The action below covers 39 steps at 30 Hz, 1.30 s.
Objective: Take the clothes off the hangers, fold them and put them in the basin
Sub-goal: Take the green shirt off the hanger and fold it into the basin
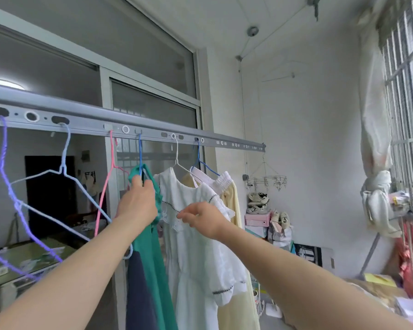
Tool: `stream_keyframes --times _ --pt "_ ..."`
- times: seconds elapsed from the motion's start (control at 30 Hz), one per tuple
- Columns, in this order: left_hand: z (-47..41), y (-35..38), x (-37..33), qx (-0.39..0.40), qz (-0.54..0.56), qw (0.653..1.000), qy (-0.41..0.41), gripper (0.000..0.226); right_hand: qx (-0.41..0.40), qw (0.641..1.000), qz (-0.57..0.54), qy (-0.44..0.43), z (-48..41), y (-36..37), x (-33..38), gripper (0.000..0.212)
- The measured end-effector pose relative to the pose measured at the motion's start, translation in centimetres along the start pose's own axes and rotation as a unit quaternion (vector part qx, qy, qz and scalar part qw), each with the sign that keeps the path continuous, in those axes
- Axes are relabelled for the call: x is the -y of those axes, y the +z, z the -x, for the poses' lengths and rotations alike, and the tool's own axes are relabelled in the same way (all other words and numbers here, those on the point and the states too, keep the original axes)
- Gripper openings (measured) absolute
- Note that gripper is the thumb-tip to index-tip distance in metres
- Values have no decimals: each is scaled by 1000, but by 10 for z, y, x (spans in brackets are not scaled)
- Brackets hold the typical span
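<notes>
Green garment hangs neck up, long axis vertical, from blue hanger on drying rail. Left grip is curled round its neck at the hanger. Right grip pinches lace collar of white dress, vertical, touching green's right side. Empty light-blue hanger further left.

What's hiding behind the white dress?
A pale yellow garment hangs behind the white dress. Only one side edge and a bit of shoulder show; the dress covers the rest.
</notes>
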<state>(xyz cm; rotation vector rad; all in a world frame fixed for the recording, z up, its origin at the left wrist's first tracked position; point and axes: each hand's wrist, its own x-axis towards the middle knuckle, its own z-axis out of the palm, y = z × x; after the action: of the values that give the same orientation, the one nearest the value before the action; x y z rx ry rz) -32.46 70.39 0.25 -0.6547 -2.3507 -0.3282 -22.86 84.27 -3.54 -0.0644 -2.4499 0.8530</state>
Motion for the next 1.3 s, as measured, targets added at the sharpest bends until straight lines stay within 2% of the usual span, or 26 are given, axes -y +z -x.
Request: stream_keyframes --times 0.17,0.23,0.33,0.4,0.47,0.57,0.7,0.77,0.83,0.9,0.97,1.03,1.23,1.3 --pt "3 -3 30 -29 115 992 -46 23 -20 998 -53 -9 -31 21 26 31" --pt "6 -5 41 -22 155 987 -38 26 -34 996 -82 -9 -43 36 38 30" --pt "15 -14 57 31 253 967 -23 28 -61 989 -137 -7 -61 58 57 28" --pt "22 -23 69 93 359 929 -20 26 -68 981 -181 -2 -69 68 71 25" --pt "30 -33 84 131 410 903 -4 25 -48 976 -211 2 -74 77 84 27" --pt "36 -39 103 132 425 895 29 29 -6 961 -276 26 -76 87 94 37" --pt "41 -40 118 99 449 887 29 37 40 919 -392 35 -71 97 110 20" --pt "42 -41 121 79 424 901 46 33 41 909 -413 36 -71 102 114 18" --pt "42 -41 125 53 315 944 88 23 38 906 -419 49 -72 105 116 15" --pt "46 -39 128 29 205 971 117 24 30 910 -407 70 -74 104 116 18" --pt "53 -42 130 23 170 977 125 27 30 915 -392 90 -74 105 118 23" --pt "61 -48 129 17 146 979 141 25 27 906 -409 109 -77 106 118 24" --pt "85 -61 131 69 7 973 218 26 1 859 -488 152 -78 98 117 21" --pt "87 -60 136 82 5 971 226 27 3 833 -532 150 -76 95 115 19"
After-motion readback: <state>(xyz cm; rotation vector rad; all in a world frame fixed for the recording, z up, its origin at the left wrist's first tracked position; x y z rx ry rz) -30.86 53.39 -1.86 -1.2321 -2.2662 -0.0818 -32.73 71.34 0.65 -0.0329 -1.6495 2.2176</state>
